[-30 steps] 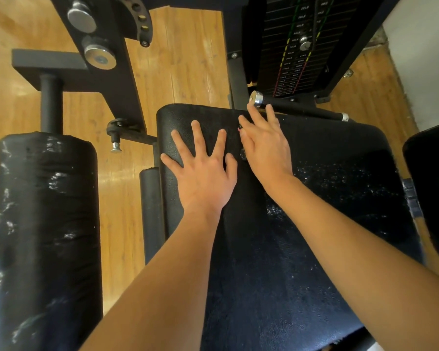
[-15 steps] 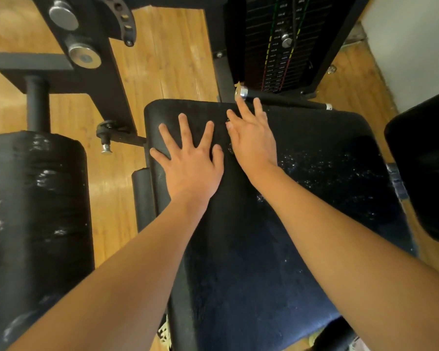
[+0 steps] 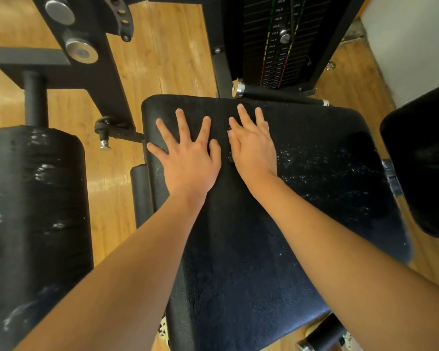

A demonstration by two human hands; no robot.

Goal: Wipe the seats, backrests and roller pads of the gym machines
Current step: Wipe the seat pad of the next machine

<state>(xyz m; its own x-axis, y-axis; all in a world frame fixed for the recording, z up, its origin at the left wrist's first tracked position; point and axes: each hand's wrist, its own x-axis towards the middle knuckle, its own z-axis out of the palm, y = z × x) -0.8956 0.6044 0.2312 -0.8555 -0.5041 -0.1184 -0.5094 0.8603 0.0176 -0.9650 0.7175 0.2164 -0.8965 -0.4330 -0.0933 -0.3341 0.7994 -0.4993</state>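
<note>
A black padded seat point(image 3: 302, 198) fills the middle of the view; its cracked surface carries pale specks on the right side. My left hand point(image 3: 188, 158) lies flat on the seat's far left part with fingers spread. Beside it, my right hand point(image 3: 254, 145) also lies flat on the seat, fingers straight and pointing to the far edge. No cloth shows under either hand. A big black roller pad point(image 3: 33, 211) with worn, shiny wrapping stands at the left.
The black machine frame point(image 3: 86, 59) with round metal knobs rises at the upper left. A weight stack point(image 3: 276, 41) with a selector pin stands behind the seat. A black handle bar point(image 3: 276, 96) runs along the seat's far edge. Another black pad point(image 3: 426, 160) sits at right, over wooden floor.
Both hands have slid slightly toward me on the seat, away from the handle bar, and have stayed flat. The camera has shifted a little.
</note>
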